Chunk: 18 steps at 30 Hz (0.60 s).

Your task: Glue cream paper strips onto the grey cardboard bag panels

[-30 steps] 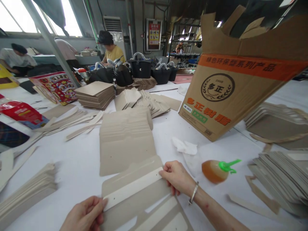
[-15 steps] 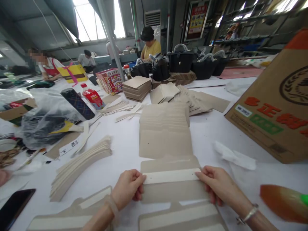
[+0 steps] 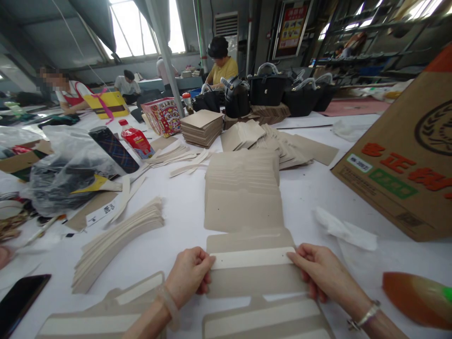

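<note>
A white strip (image 3: 252,258) lies across a grey-beige board panel (image 3: 254,282), stretched level between my two hands. My left hand (image 3: 189,270) pinches its left end between thumb and curled fingers. At the right end, my right hand (image 3: 316,263) grips it the same way, thumb on top. A small dark dot shows near each end of the strip. Beyond the panel, a fanned row of similar panels (image 3: 243,207) overlaps away from me. Nearer to me lies another panel with a pale strip (image 3: 264,325) on it, and more such panels (image 3: 92,325) sit at lower left.
A fanned pile of strips (image 3: 118,245) lies left of my hands, with a phone (image 3: 23,301) at the edge. A large carton (image 3: 399,165) and crumpled tissue (image 3: 346,228) are on the right. Board stacks (image 3: 201,129) and black bags (image 3: 268,92) stand farther back; people work beyond.
Both hands keep their hold on the strip in nearly the same place. The view has shifted very slightly.
</note>
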Each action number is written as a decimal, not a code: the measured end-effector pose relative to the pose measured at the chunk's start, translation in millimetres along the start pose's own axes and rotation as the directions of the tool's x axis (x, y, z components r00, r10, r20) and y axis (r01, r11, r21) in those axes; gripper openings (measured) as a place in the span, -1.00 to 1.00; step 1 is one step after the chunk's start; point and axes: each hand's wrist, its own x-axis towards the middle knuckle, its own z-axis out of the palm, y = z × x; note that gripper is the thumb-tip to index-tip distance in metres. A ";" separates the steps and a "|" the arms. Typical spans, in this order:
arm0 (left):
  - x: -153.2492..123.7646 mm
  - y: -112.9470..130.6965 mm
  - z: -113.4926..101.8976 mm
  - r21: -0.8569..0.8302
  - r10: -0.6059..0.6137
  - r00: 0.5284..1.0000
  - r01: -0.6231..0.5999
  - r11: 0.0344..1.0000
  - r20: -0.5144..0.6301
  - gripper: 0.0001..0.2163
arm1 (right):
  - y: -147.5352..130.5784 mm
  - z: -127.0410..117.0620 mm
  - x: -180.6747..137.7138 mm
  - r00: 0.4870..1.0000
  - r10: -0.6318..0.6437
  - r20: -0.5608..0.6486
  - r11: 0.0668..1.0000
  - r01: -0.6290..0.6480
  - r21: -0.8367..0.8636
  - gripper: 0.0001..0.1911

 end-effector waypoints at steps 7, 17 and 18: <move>-1.1 2.2 2.8 0.047 -0.002 1.000 0.003 0.999 -0.018 -0.70 | -5.7 1.0 -2.4 1.000 -0.013 -0.005 1.000 0.013 -0.010 -0.76; -0.2 -4.7 5.4 0.141 0.056 0.998 -0.052 0.989 -0.026 -0.58 | -11.6 0.9 -5.4 0.995 -0.021 -0.094 0.999 0.024 0.033 -0.88; -0.8 -4.5 6.1 0.146 0.061 0.998 -0.056 0.988 -0.032 -0.59 | -12.0 0.8 -6.0 0.995 -0.023 -0.096 0.999 0.026 0.031 -0.88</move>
